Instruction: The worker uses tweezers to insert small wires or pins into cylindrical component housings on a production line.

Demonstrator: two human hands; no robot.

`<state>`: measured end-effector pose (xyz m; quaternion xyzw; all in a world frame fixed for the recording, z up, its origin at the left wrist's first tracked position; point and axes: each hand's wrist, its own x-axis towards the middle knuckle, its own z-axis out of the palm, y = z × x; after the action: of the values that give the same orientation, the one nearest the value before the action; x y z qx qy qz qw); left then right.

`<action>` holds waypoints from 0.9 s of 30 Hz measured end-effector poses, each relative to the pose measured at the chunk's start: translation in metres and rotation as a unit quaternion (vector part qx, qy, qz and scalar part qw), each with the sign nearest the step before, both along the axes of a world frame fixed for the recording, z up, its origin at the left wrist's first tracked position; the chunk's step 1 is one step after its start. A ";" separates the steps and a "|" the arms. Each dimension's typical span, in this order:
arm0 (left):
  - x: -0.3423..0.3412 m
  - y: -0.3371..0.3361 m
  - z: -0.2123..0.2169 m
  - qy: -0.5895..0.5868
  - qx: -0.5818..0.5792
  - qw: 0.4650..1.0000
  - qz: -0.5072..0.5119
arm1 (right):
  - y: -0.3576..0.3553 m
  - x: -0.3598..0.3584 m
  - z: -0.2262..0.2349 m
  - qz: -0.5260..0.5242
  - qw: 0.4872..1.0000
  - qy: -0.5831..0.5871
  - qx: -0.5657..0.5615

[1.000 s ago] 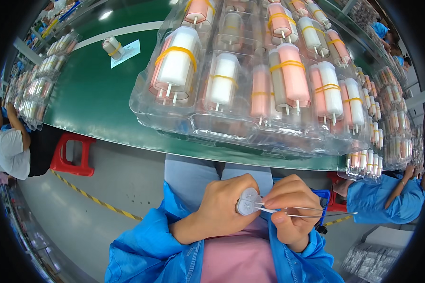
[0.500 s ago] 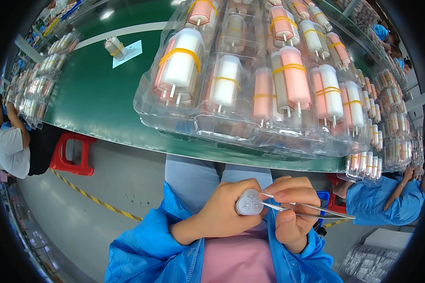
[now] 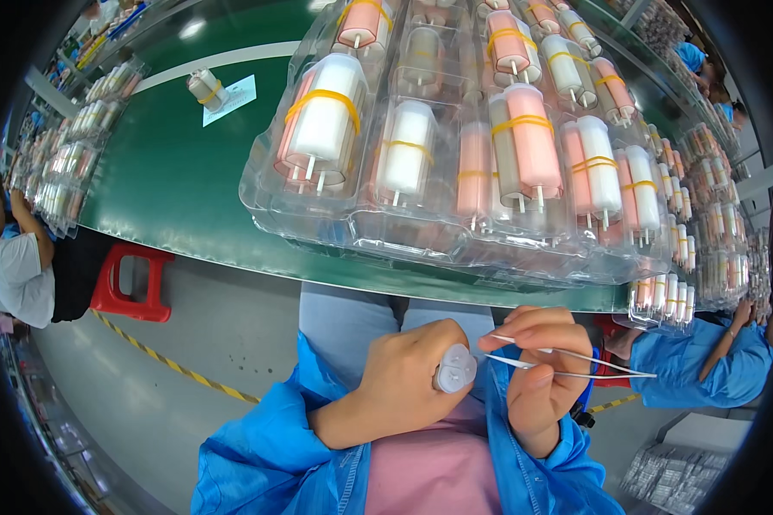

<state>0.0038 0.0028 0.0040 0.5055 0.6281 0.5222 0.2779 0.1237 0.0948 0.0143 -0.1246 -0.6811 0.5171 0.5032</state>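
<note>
Above my lap, my left hand (image 3: 395,382) is closed round a bundle of small capped tubes. Three rounded, pale grey ends of the tube bundle (image 3: 455,369) face up out of the fist, and the rest is hidden in the fingers. My right hand (image 3: 541,386) pinches a pair of metal tweezers (image 3: 641,375) between thumb and fingers. The tweezer tips are parted and point left toward the grey ends, a short way off. Nothing shows between the tips.
On the green table (image 3: 172,180) stands a clear plastic tray (image 3: 318,225) of pink, white and grey tubes bundled with yellow bands. One bundle (image 3: 204,88) rests beside a paper slip (image 3: 236,99). A red stool (image 3: 133,283) is at left. Co-workers sit on both sides.
The tweezer tips have drawn back right from the tube ends and opened wider. My left hand has turned the bundle slightly.
</note>
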 end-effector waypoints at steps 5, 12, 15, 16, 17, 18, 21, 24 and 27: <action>0.002 0.001 -0.004 0.042 0.046 0.998 0.032 | -0.002 0.004 0.001 0.011 0.999 0.000 -0.038; 0.002 0.002 -0.005 0.061 0.067 0.995 0.043 | -0.002 0.003 -0.001 0.023 0.998 0.015 -0.050; 0.002 0.002 -0.005 0.063 0.068 0.995 0.045 | -0.001 0.005 -0.002 0.025 0.999 0.006 -0.044; 0.002 0.002 -0.005 0.062 0.068 0.995 0.047 | 0.000 0.006 -0.003 0.026 0.999 0.005 -0.040; 0.002 0.002 -0.005 0.060 0.069 0.995 0.049 | 0.001 0.006 -0.004 0.028 0.999 0.004 -0.036; 0.002 0.002 -0.005 0.053 0.064 0.996 0.044 | 0.001 0.007 -0.004 0.029 0.999 0.003 -0.032; 0.000 0.000 0.000 -0.013 0.034 0.999 0.015 | -0.003 0.006 -0.005 0.016 0.998 0.012 -0.059; -0.004 -0.002 0.009 -0.129 -0.013 0.991 -0.031 | -0.002 0.006 -0.003 0.016 0.999 0.016 -0.049; -0.005 -0.002 0.009 -0.155 -0.020 0.986 -0.048 | -0.002 0.006 -0.004 0.007 0.999 0.011 -0.048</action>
<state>-0.0014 0.0010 0.0134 0.4420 0.5629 0.5675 0.4071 0.1296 0.0924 0.0099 -0.1377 -0.6510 0.5539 0.5005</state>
